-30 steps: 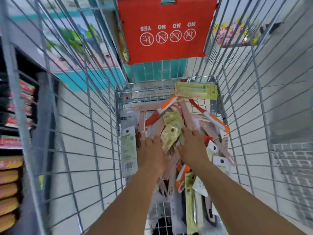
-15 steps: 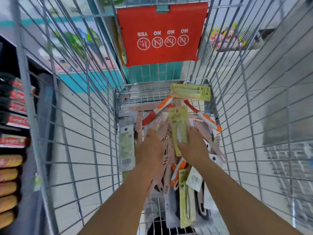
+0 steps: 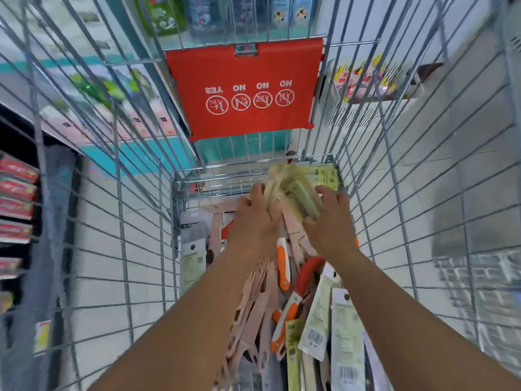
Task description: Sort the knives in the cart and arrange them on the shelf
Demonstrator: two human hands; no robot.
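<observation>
Both my arms reach down into a wire shopping cart (image 3: 174, 227) full of knives. My left hand (image 3: 255, 221) and my right hand (image 3: 331, 221) together grip a bundle of green-carded packaged knives (image 3: 293, 190), lifted near the cart's far end. Below my arms lie pink knives (image 3: 253, 311), orange-handled knives (image 3: 283, 266) and more green-and-white carded packs (image 3: 345, 334). The bundle is blurred, so its number of packs is unclear.
A red child-seat flap (image 3: 245, 88) hangs on the cart's far wall. A dark shelf with red and yellow packages (image 3: 17, 198) stands at the left, beyond the cart's side. A grey carded pack (image 3: 193, 249) leans on the cart's left wall.
Both hands have lifted and moved toward the far end of the cart, carrying green packs gathered from the pile. The view has tilted upward.
</observation>
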